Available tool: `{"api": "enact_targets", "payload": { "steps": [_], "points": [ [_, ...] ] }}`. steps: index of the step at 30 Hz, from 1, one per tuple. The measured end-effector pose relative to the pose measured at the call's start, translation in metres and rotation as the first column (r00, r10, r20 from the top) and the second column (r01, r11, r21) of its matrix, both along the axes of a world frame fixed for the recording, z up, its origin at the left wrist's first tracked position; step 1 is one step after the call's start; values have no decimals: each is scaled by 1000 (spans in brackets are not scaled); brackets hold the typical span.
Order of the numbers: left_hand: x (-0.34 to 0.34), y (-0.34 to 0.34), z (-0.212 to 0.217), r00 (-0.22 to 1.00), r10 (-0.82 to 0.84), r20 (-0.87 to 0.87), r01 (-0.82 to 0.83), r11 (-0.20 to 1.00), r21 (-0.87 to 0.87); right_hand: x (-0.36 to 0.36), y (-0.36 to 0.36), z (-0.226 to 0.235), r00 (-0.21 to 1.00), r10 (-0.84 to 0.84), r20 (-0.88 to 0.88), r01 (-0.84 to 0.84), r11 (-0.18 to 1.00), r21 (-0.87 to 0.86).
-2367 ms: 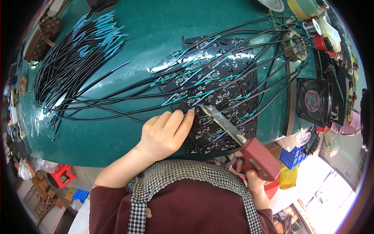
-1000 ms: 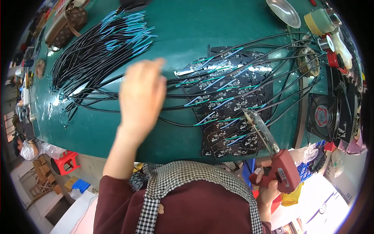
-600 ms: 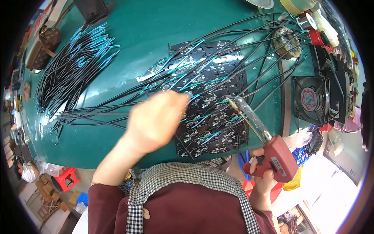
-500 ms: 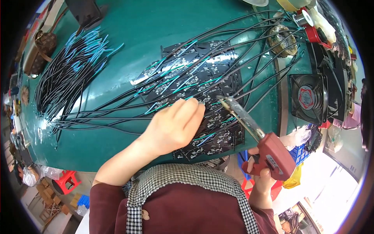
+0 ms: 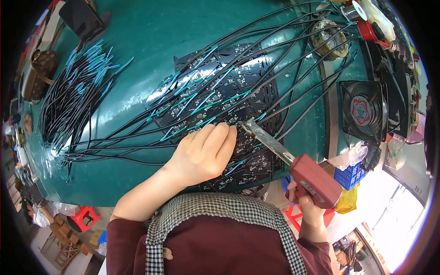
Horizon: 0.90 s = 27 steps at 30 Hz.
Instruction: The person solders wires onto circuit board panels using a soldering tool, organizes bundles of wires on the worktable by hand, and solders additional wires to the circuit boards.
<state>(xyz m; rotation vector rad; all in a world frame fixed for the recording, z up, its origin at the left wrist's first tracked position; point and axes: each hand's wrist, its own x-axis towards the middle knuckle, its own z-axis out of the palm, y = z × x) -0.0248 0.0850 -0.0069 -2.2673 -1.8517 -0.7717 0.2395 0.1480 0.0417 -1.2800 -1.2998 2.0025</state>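
My left hand rests on the black circuit boards in the middle of the green table, fingertips pressing a black wire with a teal end onto a board. My right hand grips a red soldering gun. Its metal tip touches the board just right of my left fingertips. Many black wires run from the boards toward the far right.
A pile of loose black wires with teal ends lies at the left. A small black fan stands at the right, with tools and a red spool behind it. A brown bag sits far left.
My left hand reached out to the wire pile at the left, came back with a wire and now holds it down on the boards. The soldering tip moved in to my fingertips.
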Motion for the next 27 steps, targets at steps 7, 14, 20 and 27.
{"api": "enact_targets", "payload": {
  "steps": [7, 14, 20, 27],
  "points": [
    [1, 0, 1, 1000, 13, -4, -13, 1000, -9, 3, 11, 8, 974, 145, 175, -161, 983, 84],
    [2, 0, 1, 1000, 17, -9, -17, 1000, -21, -8, 17, 13, 996, 79, 42, -80, 997, 14],
    [3, 1, 9, 999, 49, -7, -49, 996, -73, -15, 13, 10, 997, -79, 1, 77, 980, 181],
    [-1, 4, 5, 833, 180, 523, -118, 982, -149, -15, 11, 2, 999, -26, -22, 29, 991, 134]
  ]
}}
